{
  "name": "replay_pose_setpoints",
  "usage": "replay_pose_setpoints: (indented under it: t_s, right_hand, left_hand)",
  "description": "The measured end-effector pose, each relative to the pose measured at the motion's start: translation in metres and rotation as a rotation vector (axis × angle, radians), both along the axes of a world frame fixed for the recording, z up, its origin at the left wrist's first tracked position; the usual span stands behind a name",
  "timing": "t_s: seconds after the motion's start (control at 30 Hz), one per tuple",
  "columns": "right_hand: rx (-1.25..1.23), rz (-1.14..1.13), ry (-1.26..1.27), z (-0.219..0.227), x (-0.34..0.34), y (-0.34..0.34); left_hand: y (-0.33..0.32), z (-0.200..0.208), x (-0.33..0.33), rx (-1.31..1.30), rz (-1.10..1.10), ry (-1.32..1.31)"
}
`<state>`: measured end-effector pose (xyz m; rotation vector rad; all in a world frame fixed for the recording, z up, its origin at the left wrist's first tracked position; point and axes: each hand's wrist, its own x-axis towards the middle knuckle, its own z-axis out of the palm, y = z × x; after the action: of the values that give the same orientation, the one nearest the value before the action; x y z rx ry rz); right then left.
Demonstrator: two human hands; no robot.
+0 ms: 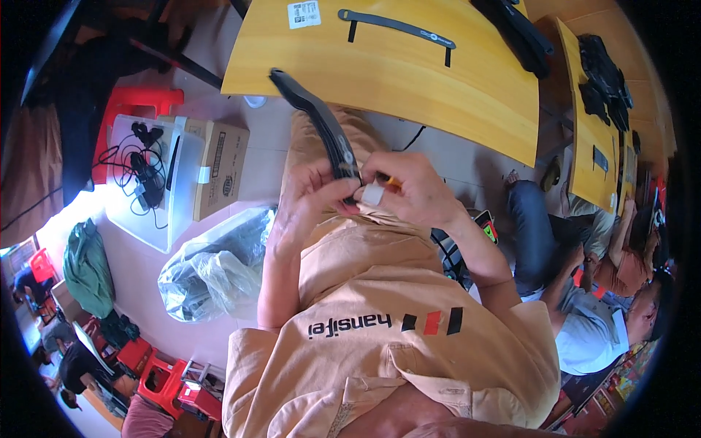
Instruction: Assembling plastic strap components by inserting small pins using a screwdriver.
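Observation:
My left hand (321, 188) is closed on the lower end of a long black padded strap (321, 120), which rises away from me toward the table edge. Close beside it, my right hand (412, 188) has its fingers bent together at the same end of the strap. A small orange-yellow piece (391, 179) shows between the right fingers; its kind is not clear. A white tab or wrap (372, 194) is at the right fingertips. Both hands are above my lap, and the fingers hide the strap's end. A similar dark strap (398, 28) with two short black tabs lies on the table.
The yellow wooden table (482, 109) stands ahead, with more black straps (515, 33) at its right. On the left are a clear bin (139, 182) with cables, a cardboard box (221, 171) and a plastic-wrapped bundle (219, 266). People (595, 339) sit at the right.

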<state>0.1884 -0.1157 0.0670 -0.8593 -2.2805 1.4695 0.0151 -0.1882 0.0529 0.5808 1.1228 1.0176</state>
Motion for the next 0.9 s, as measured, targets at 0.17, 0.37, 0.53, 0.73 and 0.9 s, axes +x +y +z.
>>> replay_pose_setpoints:
  t_s: [0.17, 0.37, 0.53, 0.73, 0.9]
  right_hand:
    - [0.073, 0.233, 0.027, 0.001, 0.005, -0.002]
    - [-0.376, 0.178, 0.270, -0.010, 0.014, -0.009]
    - [-0.949, 0.067, 0.287, -0.003, 0.015, -0.014]
    - [-1.267, -0.081, 0.344, 0.017, 0.037, 0.009]
    - [-1.320, -0.315, 0.687, 0.010, 0.083, 0.057]
  left_hand:
    - [-0.007, 0.001, -0.004, -0.080, -0.185, -0.049]
    - [-0.009, 0.001, -0.003, -0.084, -0.277, -0.289]
    - [-0.009, 0.003, 0.000, -0.185, -0.287, -0.440]
    - [-0.016, 0.001, -0.007, -0.102, -0.430, -0.610]
    - [-0.025, -0.014, -0.035, -0.039, -0.923, -0.307]
